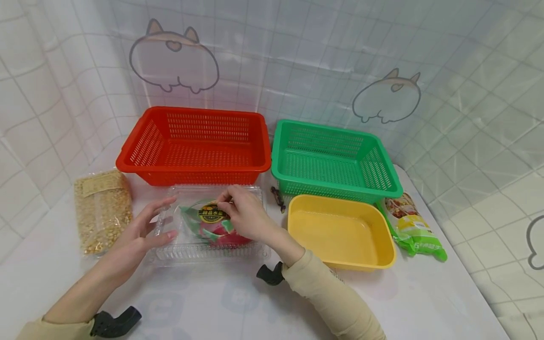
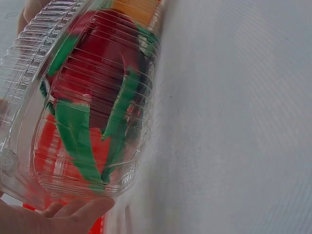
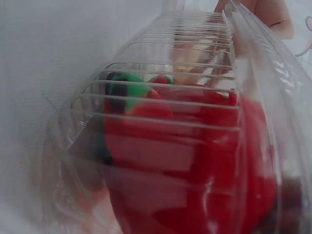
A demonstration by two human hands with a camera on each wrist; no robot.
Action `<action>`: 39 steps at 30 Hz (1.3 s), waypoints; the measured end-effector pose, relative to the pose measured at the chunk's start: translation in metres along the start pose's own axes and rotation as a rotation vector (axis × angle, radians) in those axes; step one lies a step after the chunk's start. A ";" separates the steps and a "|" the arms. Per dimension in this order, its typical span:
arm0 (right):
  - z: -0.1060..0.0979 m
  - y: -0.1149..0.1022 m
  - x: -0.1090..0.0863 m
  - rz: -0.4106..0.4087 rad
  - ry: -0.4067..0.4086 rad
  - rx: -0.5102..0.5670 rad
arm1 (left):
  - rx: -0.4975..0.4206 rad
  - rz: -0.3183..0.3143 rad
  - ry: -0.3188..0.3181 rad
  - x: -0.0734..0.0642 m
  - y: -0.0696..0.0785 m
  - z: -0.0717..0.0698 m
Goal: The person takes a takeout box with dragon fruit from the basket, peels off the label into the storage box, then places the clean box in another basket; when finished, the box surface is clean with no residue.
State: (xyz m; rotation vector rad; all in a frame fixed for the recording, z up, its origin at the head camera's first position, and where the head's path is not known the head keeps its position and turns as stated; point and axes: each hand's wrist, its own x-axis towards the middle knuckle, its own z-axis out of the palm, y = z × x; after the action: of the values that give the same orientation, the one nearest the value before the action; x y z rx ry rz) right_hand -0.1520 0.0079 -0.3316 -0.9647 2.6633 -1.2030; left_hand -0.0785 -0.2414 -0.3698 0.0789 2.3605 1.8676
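Observation:
A clear plastic clamshell box (image 1: pixel 170 250) lies on the table before the red basket. Inside it, toward the right, is a red dragon fruit (image 1: pixel 225 238) with green scales, also seen through the ribbed wall in the left wrist view (image 2: pixel 97 63) and the right wrist view (image 3: pixel 161 165). A black and gold sticker (image 1: pixel 210 213) shows at the lid. My right hand (image 1: pixel 246 215) pinches the sticker's right edge between thumb and bent fingers. At the box's left end, my left hand (image 1: pixel 136 236) has its fingers and thumb spread, fingertips by the wall.
Behind the box stands a red basket (image 1: pixel 193 177), with a green basket (image 1: pixel 335 189) to its right. A yellow tub (image 1: pixel 340 231) sits in front of the green one. A bag of grains (image 1: pixel 102 212) lies left, a green snack bag (image 1: pixel 412 226) right. Small dark pieces (image 1: pixel 278 198) lie between.

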 end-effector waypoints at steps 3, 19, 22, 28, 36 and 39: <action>-0.001 0.001 0.000 0.013 -0.018 0.031 | 0.001 0.003 -0.003 0.001 0.000 0.000; -0.024 -0.006 0.018 0.092 -0.276 0.053 | 0.025 -0.027 0.000 -0.001 0.000 0.000; -0.027 -0.011 0.022 0.083 -0.315 -0.006 | 0.018 -0.035 -0.006 -0.001 0.001 0.001; -0.032 -0.023 0.032 0.040 -0.413 -0.158 | 0.013 -0.024 0.000 -0.002 0.001 0.000; -0.037 -0.026 0.039 0.062 -0.514 -0.185 | 0.011 -0.028 -0.001 -0.002 0.003 0.001; -0.038 -0.024 0.040 0.115 -0.529 -0.116 | 0.009 -0.016 0.000 -0.002 0.004 0.002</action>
State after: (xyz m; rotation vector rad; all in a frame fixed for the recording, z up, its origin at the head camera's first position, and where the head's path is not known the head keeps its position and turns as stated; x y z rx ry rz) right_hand -0.1833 -0.0022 -0.2811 -0.9642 2.3388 -0.6563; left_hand -0.0766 -0.2390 -0.3666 0.0607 2.3631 1.8503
